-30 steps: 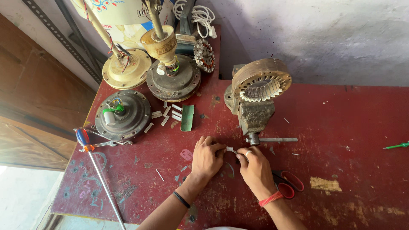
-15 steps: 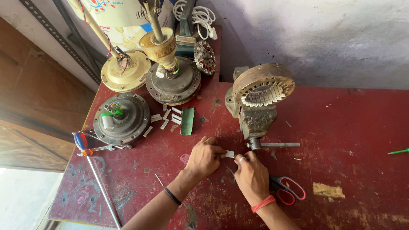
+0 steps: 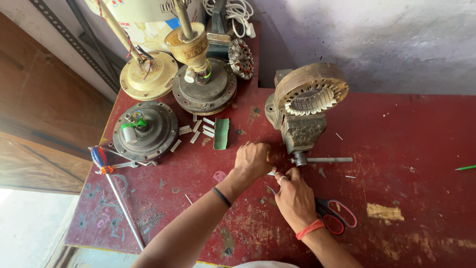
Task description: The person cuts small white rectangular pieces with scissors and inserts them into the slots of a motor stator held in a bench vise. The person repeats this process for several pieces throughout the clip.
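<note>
Head view looked down on a red worktop (image 3: 421, 139), scuffed and chipped, its far edge against a pale wall. A bench vise (image 3: 297, 126) stood near the middle of the far edge, clamping a round stator ring (image 3: 311, 89) with pale slot liners along its inner teeth; the vise handle (image 3: 325, 160) stuck out toward the right edge. At the far-left corner sat three ceiling-fan motor housings: a dark one (image 3: 146, 130) with green and white wires, a brown one (image 3: 204, 89) with a brass-coloured shaft cover, and a cream one (image 3: 148, 74). A screwdriver (image 3: 114, 191) with a red-and-blue handle lay along the left edge. Red-handled scissors (image 3: 334, 216) lay just right of the right hand (image 3: 295, 201), partly hidden by the wrist. A green card strip (image 3: 221, 133) and small white paper pieces (image 3: 198, 131) lay between the dark housing and the vise.

Both hands met just in front of the vise. The left hand (image 3: 252, 161) had its grip curled closed, knuckles up; what it held could not be told. The right hand pinched a small pale strip (image 3: 272, 173) between fingertips, close to the left hand.
</note>
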